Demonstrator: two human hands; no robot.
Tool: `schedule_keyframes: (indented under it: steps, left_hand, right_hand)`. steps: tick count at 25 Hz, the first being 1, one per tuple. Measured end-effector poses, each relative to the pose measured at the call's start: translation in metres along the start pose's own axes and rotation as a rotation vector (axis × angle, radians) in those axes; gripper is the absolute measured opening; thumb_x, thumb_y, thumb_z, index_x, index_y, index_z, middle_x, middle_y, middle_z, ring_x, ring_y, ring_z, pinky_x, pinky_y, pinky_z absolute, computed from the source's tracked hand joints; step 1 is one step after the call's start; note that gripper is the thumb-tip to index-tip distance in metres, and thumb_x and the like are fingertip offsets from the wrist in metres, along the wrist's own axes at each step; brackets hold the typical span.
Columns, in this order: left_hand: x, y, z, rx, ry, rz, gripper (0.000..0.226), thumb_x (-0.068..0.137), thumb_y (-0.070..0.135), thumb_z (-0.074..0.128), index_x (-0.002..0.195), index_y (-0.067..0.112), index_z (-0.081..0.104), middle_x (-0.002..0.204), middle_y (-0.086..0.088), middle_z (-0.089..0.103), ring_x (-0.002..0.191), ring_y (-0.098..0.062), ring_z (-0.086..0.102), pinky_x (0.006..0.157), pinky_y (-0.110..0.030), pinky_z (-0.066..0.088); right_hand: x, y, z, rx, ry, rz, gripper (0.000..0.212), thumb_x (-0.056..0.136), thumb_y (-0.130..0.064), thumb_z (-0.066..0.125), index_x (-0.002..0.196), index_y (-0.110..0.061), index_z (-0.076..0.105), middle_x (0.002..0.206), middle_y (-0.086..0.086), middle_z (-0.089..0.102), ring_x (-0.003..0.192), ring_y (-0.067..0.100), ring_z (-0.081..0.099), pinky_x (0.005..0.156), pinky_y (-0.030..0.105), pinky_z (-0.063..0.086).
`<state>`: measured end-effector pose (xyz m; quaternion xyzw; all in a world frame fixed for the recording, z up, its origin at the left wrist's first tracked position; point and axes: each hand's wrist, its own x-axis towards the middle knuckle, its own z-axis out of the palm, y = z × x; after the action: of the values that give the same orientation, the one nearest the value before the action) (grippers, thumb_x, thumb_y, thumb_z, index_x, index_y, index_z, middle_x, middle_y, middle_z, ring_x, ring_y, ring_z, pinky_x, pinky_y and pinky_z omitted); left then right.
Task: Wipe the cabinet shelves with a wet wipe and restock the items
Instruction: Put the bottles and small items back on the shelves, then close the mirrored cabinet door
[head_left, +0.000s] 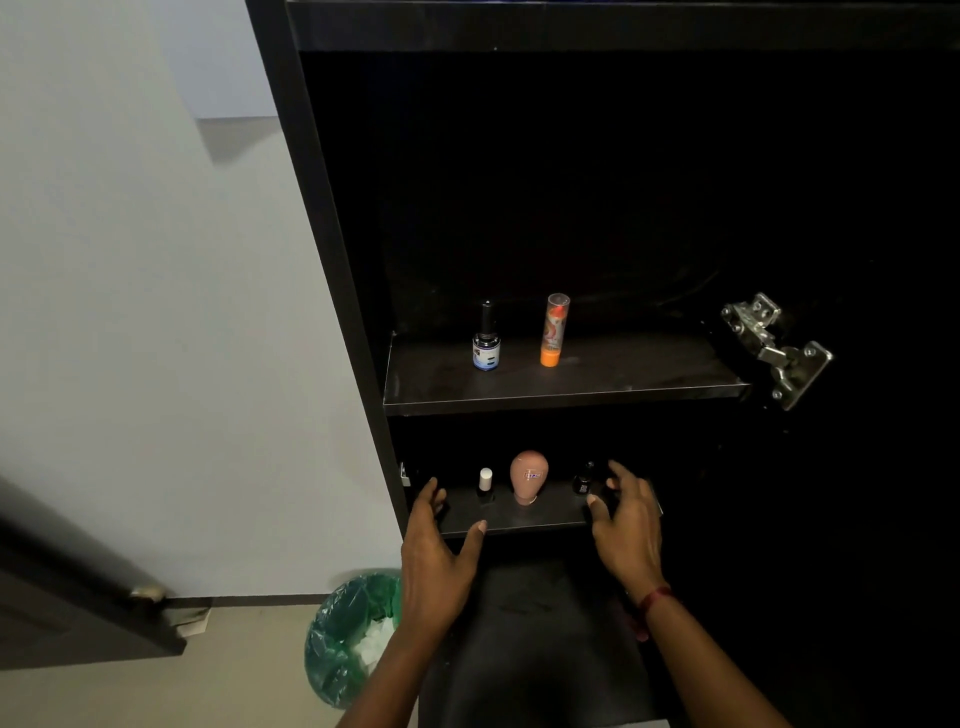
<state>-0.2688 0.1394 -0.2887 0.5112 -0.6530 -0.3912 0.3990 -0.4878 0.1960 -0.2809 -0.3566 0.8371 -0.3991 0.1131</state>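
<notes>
Head view showed both forearms reaching forward, a red thread (655, 597) round the right wrist. Low on the left stood a bin lined with a green bag (343, 644). The left hand (436, 561) was spread wide and held nothing, its thumb tip at the front edge of the lower shelf (540, 519). The right hand (628, 530) was also empty, its fingers loosely curved just beside a dark bottle (583, 480); whether they touched it I could not tell. Between the hands on that shelf stood a white-capped bottle (485, 486) and a pink bulb-shaped bottle (528, 475). Farther back, the upper shelf (623, 389) carried a blue-labelled bottle (486, 351) and an orange tube (555, 330), both upright and apart. A metal hinge (774, 348) hung at its right end.
</notes>
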Motion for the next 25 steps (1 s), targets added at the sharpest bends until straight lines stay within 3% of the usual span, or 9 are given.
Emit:
schedule_keyframes:
  steps: [4, 8, 15, 20, 22, 25]
  left_hand:
    - [-0.006, -0.001, -0.003, -0.077, -0.021, -0.040, 0.078, 0.079, 0.022, 0.078, 0.145, 0.024, 0.035, 0.133, 0.007, 0.052, 0.124, -0.009, 0.052, 0.102, -0.028, 0.045]
    - [-0.012, 0.009, -0.009, -0.157, 0.006, -0.083, 0.082, 0.082, 0.011, 0.074, 0.148, 0.018, 0.025, 0.130, 0.001, 0.053, 0.122, -0.013, 0.053, 0.105, -0.031, 0.044]
    - [-0.051, 0.001, 0.002, -0.236, -0.089, -0.125, 0.088, 0.085, 0.004, 0.069, 0.151, 0.023, 0.013, 0.134, 0.000, 0.054, 0.123, -0.003, 0.051, 0.106, -0.032, 0.043]
    - [-0.097, 0.014, 0.007, -0.287, -0.158, -0.172, 0.088, 0.085, 0.006, 0.069, 0.150, 0.026, 0.013, 0.135, 0.002, 0.050, 0.125, 0.002, 0.047, 0.110, -0.037, 0.041]
    - [-0.119, 0.026, 0.009, -0.279, -0.228, -0.137, 0.085, 0.084, 0.017, 0.068, 0.147, 0.033, 0.014, 0.137, 0.004, 0.048, 0.127, 0.002, 0.045, 0.111, -0.037, 0.040]
    - [-0.164, 0.049, 0.020, -0.240, -0.329, -0.044, 0.081, 0.085, 0.033, 0.065, 0.144, 0.044, 0.011, 0.140, 0.018, 0.043, 0.131, 0.004, 0.040, 0.111, -0.035, 0.040]
  right_hand:
    - [-0.022, -0.008, -0.005, -0.017, 0.005, -0.117, 0.055, 0.088, -0.008, 0.064, 0.139, -0.009, 0.045, 0.136, 0.010, 0.048, 0.128, 0.024, 0.045, 0.105, 0.023, 0.030]
    - [-0.049, -0.010, -0.012, -0.124, -0.041, -0.270, 0.055, 0.091, -0.010, 0.059, 0.143, -0.008, 0.042, 0.144, 0.010, 0.044, 0.134, 0.024, 0.040, 0.108, 0.027, 0.027]
    - [-0.110, 0.004, -0.027, -0.145, -0.013, -0.188, 0.058, 0.094, -0.037, 0.044, 0.146, -0.013, 0.035, 0.148, 0.009, 0.040, 0.136, 0.021, 0.035, 0.107, 0.036, 0.034]
    - [-0.149, -0.006, -0.056, -0.083, 0.042, -0.170, 0.059, 0.094, -0.039, 0.044, 0.148, -0.019, 0.031, 0.149, 0.003, 0.036, 0.135, 0.009, 0.030, 0.104, 0.029, 0.033]
    - [-0.162, -0.015, -0.071, -0.058, 0.072, -0.184, 0.060, 0.094, -0.045, 0.039, 0.149, -0.024, 0.029, 0.150, -0.003, 0.031, 0.137, 0.009, 0.029, 0.105, 0.034, 0.036]
    - [-0.184, -0.023, -0.099, -0.042, 0.093, -0.263, 0.058, 0.096, -0.038, 0.046, 0.149, -0.029, 0.025, 0.150, -0.016, 0.024, 0.140, 0.013, 0.030, 0.106, 0.042, 0.040]
